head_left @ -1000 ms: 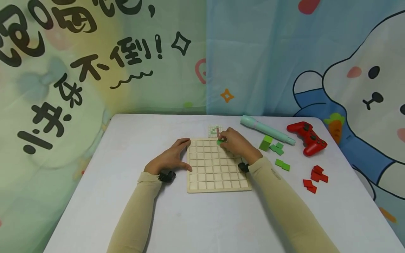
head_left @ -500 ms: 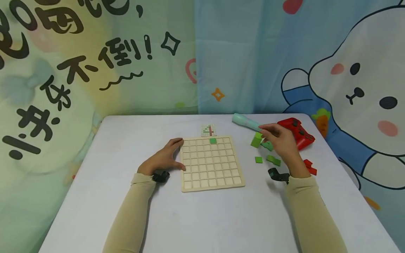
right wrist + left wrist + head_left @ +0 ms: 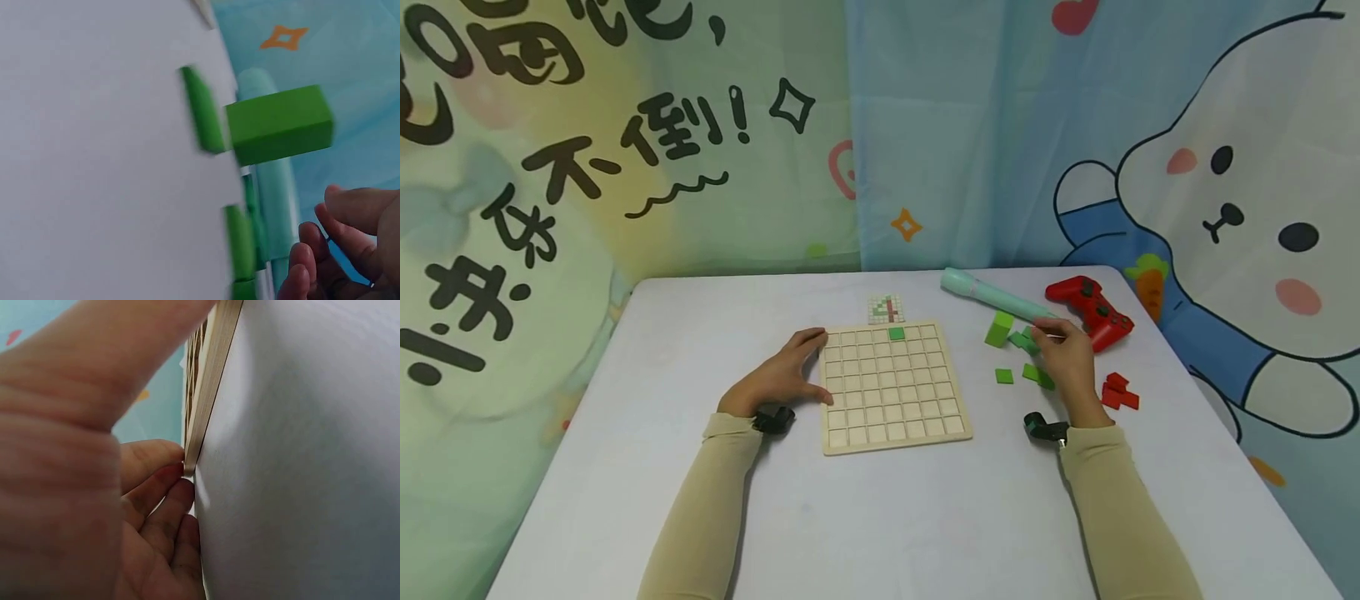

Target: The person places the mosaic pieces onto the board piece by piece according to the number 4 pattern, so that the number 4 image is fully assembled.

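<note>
Nearest, beige sleeves (image 3: pixel 703 500) are ended by black wrist devices (image 3: pixel 773 418). The left edge of a wooden grid board (image 3: pixel 887 387) is touched by the left hand (image 3: pixel 771 379), its thumb and fingers spread wide; only in the left wrist view are the lower fingertips seen, set beside the board's layered edge at table level.

To the board's right, a lone green tile (image 3: pixel 1003 377) is laid flat. Red tiles (image 3: pixel 1120 392) are grouped farther right. A pair of green tiles (image 3: pixel 1032 373) is partly covered, from the head, by the right hand (image 3: pixel 1067 362). Its fingers look nearly closed there; in the right wrist view they are shown loosely bent, with bare tips, the thumb near the index finger.

Beyond, more green tiles (image 3: pixel 1022 340) are clustered beside a green block (image 3: pixel 999 328), which is revealed as a long cuboid by the wrist camera. In the board's far row, one green tile (image 3: pixel 897 333) is seated. Farther back are placed a mint-green tube (image 3: pixel 988 293), a red game controller (image 3: pixel 1090 312) and a small pattern card (image 3: pixel 886 309), before a printed curtain (image 3: pixel 928 142).
</note>
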Available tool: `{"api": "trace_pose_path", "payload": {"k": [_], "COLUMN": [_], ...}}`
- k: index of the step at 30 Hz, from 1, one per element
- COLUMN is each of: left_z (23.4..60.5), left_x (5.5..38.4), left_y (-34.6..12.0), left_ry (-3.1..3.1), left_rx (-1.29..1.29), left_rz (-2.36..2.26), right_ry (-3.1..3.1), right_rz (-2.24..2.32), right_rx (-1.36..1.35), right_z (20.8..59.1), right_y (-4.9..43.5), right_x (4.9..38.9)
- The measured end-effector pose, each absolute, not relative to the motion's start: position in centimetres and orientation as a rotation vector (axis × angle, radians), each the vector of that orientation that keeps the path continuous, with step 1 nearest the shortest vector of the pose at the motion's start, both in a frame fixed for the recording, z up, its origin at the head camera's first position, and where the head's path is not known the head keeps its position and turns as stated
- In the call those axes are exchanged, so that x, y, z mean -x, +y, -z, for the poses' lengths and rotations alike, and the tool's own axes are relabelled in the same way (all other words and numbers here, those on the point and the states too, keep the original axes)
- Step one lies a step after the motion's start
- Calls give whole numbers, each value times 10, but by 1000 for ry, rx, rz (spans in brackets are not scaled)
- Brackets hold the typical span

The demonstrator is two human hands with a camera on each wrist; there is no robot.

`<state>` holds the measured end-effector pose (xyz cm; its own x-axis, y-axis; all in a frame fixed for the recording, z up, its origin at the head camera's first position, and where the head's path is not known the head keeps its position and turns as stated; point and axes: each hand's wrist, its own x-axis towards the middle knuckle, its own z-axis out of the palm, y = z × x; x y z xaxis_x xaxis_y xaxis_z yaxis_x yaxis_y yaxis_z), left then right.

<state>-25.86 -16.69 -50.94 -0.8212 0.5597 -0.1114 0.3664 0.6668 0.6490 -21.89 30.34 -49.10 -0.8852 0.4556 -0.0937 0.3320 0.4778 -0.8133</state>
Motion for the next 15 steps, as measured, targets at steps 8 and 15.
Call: {"api": "trace_pose_path", "payload": {"k": [8, 15], "left_z": [507, 505], "left_x": [258, 257], "left_y": [-167, -166], "left_ry": [2578, 2575], "left_rx": [-742, -747], "left_rz": [-925, -914], "right_ry": [-2683, -2747], "right_rz": [-1267, -1246], "right_rx": [545, 572], "right_z": [502, 503], "right_y": [304, 303], "right_x": [218, 215]}}
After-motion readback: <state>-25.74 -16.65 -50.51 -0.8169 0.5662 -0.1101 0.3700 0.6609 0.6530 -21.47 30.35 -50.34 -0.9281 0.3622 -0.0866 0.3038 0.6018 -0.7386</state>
